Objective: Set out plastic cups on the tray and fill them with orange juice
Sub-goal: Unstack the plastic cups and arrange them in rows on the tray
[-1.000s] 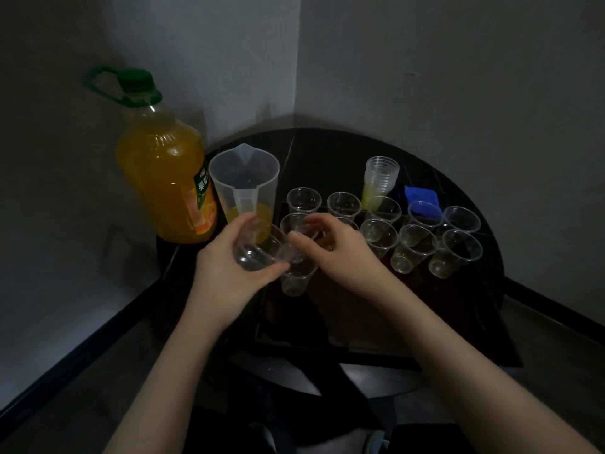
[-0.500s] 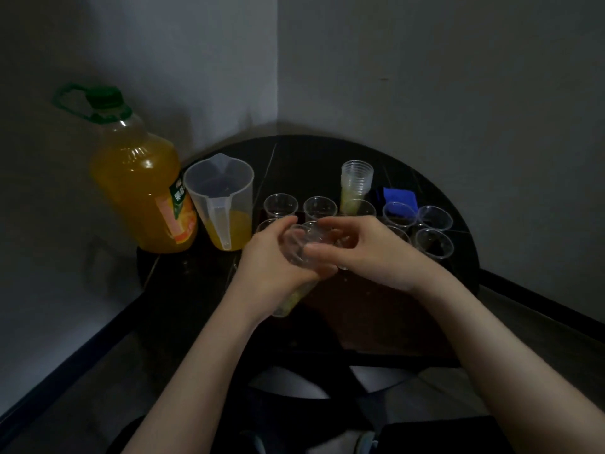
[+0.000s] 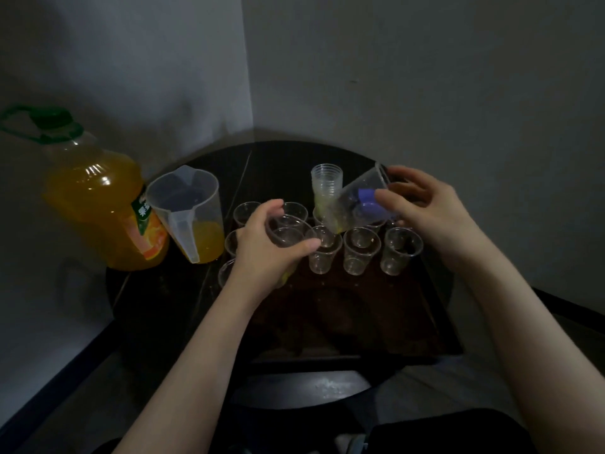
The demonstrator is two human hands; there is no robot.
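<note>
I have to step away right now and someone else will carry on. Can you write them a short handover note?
Left hand grips nested clear cups over the tray's left side. Right hand holds one tilted cup above the back row, a little yellow liquid at its base.
Several empty cups stand in rows on the dark tray; a spare stack stands behind them. The measuring jug, with some juice in it, and the capped juice bottle stand to the left.
Done: most cups set out. Left: place the held cups, then fill all.
</note>
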